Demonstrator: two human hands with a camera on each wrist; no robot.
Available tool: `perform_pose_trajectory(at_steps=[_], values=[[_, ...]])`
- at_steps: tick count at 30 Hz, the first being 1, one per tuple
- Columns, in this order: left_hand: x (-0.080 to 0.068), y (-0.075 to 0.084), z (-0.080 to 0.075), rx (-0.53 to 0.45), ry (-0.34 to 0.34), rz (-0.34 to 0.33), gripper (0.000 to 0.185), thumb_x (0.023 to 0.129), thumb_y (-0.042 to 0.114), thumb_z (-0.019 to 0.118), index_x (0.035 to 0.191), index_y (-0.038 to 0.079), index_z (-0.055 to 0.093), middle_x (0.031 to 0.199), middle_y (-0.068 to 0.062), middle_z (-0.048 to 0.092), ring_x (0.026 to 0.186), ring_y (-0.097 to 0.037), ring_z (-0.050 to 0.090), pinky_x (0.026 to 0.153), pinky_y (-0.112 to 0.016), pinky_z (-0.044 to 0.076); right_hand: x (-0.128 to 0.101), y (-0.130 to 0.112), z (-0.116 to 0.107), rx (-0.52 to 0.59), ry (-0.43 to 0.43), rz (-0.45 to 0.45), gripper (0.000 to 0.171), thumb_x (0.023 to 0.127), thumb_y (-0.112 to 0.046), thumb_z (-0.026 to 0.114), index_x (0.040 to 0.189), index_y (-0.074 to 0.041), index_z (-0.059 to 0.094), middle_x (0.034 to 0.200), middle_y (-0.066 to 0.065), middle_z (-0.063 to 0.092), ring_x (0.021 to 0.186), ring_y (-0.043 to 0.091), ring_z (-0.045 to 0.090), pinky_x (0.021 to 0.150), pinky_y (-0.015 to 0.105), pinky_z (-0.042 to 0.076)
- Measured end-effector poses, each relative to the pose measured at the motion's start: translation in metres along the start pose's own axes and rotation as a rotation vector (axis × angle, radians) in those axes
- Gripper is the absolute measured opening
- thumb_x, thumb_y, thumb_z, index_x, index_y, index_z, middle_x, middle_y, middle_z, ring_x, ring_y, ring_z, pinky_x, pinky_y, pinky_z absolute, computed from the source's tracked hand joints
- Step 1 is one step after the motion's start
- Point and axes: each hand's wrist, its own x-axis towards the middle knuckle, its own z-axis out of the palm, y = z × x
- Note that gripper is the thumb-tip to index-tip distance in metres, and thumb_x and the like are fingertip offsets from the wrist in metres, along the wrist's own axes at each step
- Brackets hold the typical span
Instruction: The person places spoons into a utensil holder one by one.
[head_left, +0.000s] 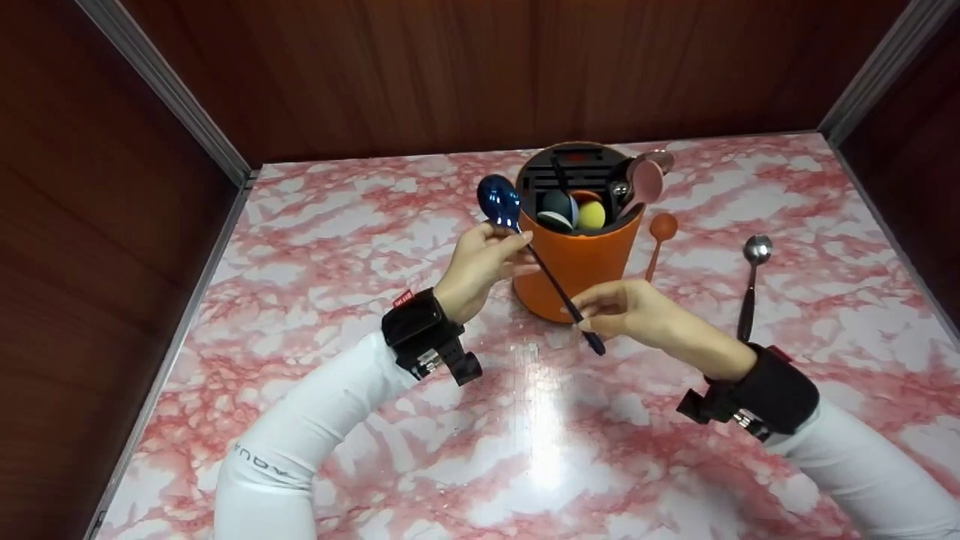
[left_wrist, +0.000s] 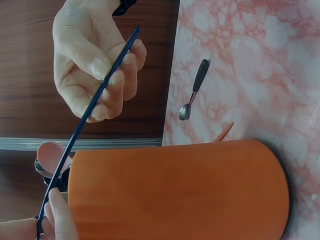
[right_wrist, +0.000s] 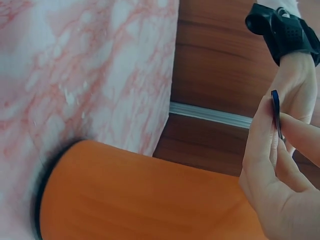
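A glossy dark-blue spoon [head_left: 499,201] with a long thin handle is held slantwise in the air, bowl up at the left. My left hand [head_left: 484,262] pinches it just below the bowl. Near the handle's lower end, my right hand [head_left: 637,311] grips it between thumb and fingers. In the left wrist view the spoon handle [left_wrist: 82,122] runs between both hands. Behind the hands stands an orange utensil holder [head_left: 577,259] with a slotted black top. Sticking out of it are a pink spoon [head_left: 646,182] and several other utensils, one with a yellow head [head_left: 592,215].
To the right of the holder lie an orange spoon [head_left: 663,226] and a metal spoon with a black handle [head_left: 751,285]. The pink-and-white marbled table [head_left: 390,465] is bounded by brown wooden panels [head_left: 420,82] at the back and sides.
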Motion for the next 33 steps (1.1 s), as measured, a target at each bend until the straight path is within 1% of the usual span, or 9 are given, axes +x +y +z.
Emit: perform_pose_trajectory(at_steps=[4, 11, 14, 18, 21, 24, 27, 28, 33], values=[[0.002, 0.006, 0.002, -0.018, 0.01, 0.001, 0.008, 0.09, -0.002, 0.053, 0.091, 0.002, 0.046, 0.076, -0.006, 0.055, 0.063, -0.013, 0.058, 0.072, -0.03, 0.06, 0.0, -0.007, -0.005, -0.023, 0.012, 0.026, 0.031, 0.088, -0.009, 0.056, 0.117, 0.001, 0.06, 0.098, 0.006, 0.066, 0.082, 0.006, 0.059, 0.077, 0.02, 0.051], [0.009, 0.015, 0.005, -0.034, 0.028, 0.009, 0.009, 0.09, -0.001, 0.054, 0.089, 0.004, 0.047, 0.08, -0.007, 0.055, 0.063, -0.012, 0.058, 0.076, -0.033, 0.059, 0.006, -0.015, -0.01, -0.055, 0.071, -0.017, 0.033, 0.086, -0.012, 0.061, 0.115, 0.004, 0.061, 0.087, -0.004, 0.066, 0.076, -0.001, 0.058, 0.07, 0.014, 0.051], [0.011, 0.019, 0.006, -0.041, 0.03, 0.012, 0.008, 0.09, 0.0, 0.054, 0.089, 0.003, 0.047, 0.079, -0.007, 0.055, 0.062, -0.012, 0.057, 0.075, -0.033, 0.06, 0.007, -0.018, -0.013, -0.057, 0.083, -0.006, 0.032, 0.087, -0.012, 0.061, 0.115, 0.002, 0.061, 0.089, -0.003, 0.067, 0.079, 0.0, 0.059, 0.073, 0.015, 0.05], [0.015, 0.024, 0.008, -0.044, 0.038, 0.018, 0.008, 0.09, 0.0, 0.054, 0.088, 0.004, 0.047, 0.076, -0.007, 0.055, 0.062, -0.013, 0.058, 0.075, -0.032, 0.06, 0.008, -0.022, -0.017, -0.049, 0.093, 0.014, 0.033, 0.087, -0.015, 0.061, 0.116, 0.001, 0.061, 0.092, -0.003, 0.067, 0.08, 0.001, 0.059, 0.073, 0.016, 0.05], [0.017, 0.028, 0.008, -0.044, 0.043, 0.028, 0.008, 0.09, 0.0, 0.054, 0.087, 0.004, 0.048, 0.074, -0.007, 0.055, 0.063, -0.013, 0.057, 0.076, -0.033, 0.059, 0.01, -0.025, -0.02, -0.035, 0.106, 0.026, 0.034, 0.087, -0.017, 0.062, 0.117, 0.001, 0.061, 0.091, -0.005, 0.066, 0.074, 0.002, 0.058, 0.066, 0.017, 0.05], [0.019, 0.031, 0.008, -0.05, 0.047, 0.035, 0.008, 0.09, 0.002, 0.055, 0.087, 0.004, 0.048, 0.072, -0.007, 0.054, 0.063, -0.014, 0.057, 0.078, -0.035, 0.059, 0.012, -0.028, -0.023, -0.043, 0.122, 0.037, 0.034, 0.088, -0.019, 0.063, 0.118, -0.003, 0.061, 0.091, -0.007, 0.066, 0.067, 0.003, 0.056, 0.053, 0.017, 0.043], [0.022, 0.034, 0.008, -0.059, 0.05, 0.042, 0.008, 0.09, 0.002, 0.055, 0.087, 0.004, 0.048, 0.072, -0.007, 0.054, 0.063, -0.014, 0.057, 0.076, -0.034, 0.059, 0.013, -0.029, -0.026, -0.064, 0.13, 0.039, 0.034, 0.089, -0.021, 0.061, 0.119, -0.006, 0.061, 0.092, -0.007, 0.068, 0.064, 0.004, 0.056, 0.044, 0.018, 0.038], [0.023, 0.035, 0.008, -0.062, 0.052, 0.044, 0.008, 0.09, 0.003, 0.055, 0.087, 0.004, 0.048, 0.072, -0.007, 0.054, 0.063, -0.014, 0.057, 0.075, -0.033, 0.06, 0.014, -0.029, -0.027, -0.063, 0.13, 0.041, 0.034, 0.089, -0.021, 0.061, 0.119, -0.006, 0.061, 0.093, -0.007, 0.068, 0.065, 0.003, 0.058, 0.043, 0.018, 0.037], [0.026, 0.039, 0.009, -0.079, 0.063, 0.063, 0.009, 0.09, 0.002, 0.055, 0.087, 0.004, 0.047, 0.073, -0.007, 0.054, 0.061, -0.014, 0.058, 0.064, -0.026, 0.059, 0.015, -0.03, -0.032, -0.015, 0.131, 0.077, 0.037, 0.09, -0.023, 0.059, 0.122, -0.005, 0.058, 0.097, -0.003, 0.069, 0.068, 0.003, 0.061, 0.042, 0.017, 0.044]])
